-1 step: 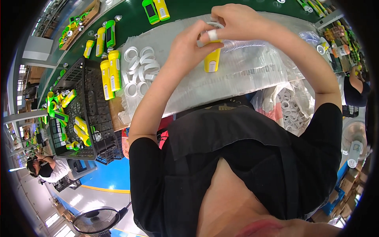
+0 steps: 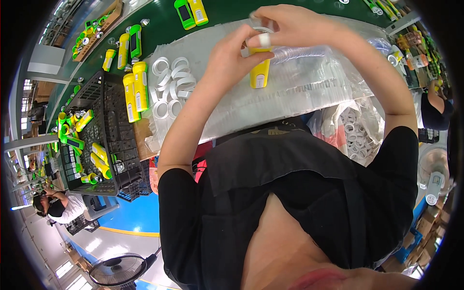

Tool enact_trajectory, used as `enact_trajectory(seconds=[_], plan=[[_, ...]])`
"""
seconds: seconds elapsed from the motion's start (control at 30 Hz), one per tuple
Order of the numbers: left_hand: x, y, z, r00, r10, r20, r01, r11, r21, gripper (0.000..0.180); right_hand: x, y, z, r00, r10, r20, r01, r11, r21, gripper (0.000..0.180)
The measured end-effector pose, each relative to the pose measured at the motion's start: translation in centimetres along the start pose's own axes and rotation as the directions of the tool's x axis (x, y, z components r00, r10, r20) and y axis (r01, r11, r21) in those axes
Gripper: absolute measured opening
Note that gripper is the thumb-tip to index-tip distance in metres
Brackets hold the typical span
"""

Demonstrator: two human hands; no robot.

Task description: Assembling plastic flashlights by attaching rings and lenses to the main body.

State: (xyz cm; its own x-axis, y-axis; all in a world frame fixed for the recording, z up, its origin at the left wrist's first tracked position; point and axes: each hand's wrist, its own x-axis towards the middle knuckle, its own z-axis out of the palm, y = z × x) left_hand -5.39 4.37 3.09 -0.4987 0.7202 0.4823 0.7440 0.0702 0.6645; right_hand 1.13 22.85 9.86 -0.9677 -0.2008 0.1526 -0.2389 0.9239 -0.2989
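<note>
My left hand [image 2: 237,52] is closed around the upper part of a yellow flashlight [image 2: 259,76], which stands out below my fingers over the plastic-covered bench. At the flashlight's head is a white ring [image 2: 264,30]. The curled fingers and thumb of my right hand [image 2: 285,28], slightly blurred, grip around this ring; a white wrap circles one finger. Beside the flashlight lies a row of clear round discs [image 2: 299,54], nested together. Loose white rings [image 2: 170,89] are scattered left of my left forearm.
Yellow and green flashlights [image 2: 135,89] lie at the left, beside a black crate [image 2: 113,140] holding more. A bag of white rings [image 2: 355,140] sits below the bench's right side. Clear plastic sheeting [image 2: 212,113] covers the bench. A fan [image 2: 116,270] stands at lower left.
My right hand's fingers have shifted a little to the left and turned around the flashlight's head. My left hand and the flashlight have stayed in place.
</note>
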Motion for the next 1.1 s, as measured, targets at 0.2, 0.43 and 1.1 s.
enact_trajectory(seconds=[0.2,0.43,1.1], plan=[[-0.1,-0.3,0.4,0.99,0.138,-0.009,-0.139,0.988,-0.067,0.041,-0.8,0.7,0.9,0.993,-0.083,-0.078,0.089,0.993,0.08,0.038],[-1.4,-0.8,-1.2,0.967,-0.021,0.255,0.152,0.849,-0.506,0.109,-4.0,-1.5,-1.6,0.953,-0.178,-0.245,0.25,0.919,0.304,0.046],[14.2,-15.6,-5.4,0.763,-0.403,0.505,-0.204,0.592,0.78,0.091,12.7,29.2,8.0,0.407,0.608,-0.682,-0.594,0.743,0.308,0.052]])
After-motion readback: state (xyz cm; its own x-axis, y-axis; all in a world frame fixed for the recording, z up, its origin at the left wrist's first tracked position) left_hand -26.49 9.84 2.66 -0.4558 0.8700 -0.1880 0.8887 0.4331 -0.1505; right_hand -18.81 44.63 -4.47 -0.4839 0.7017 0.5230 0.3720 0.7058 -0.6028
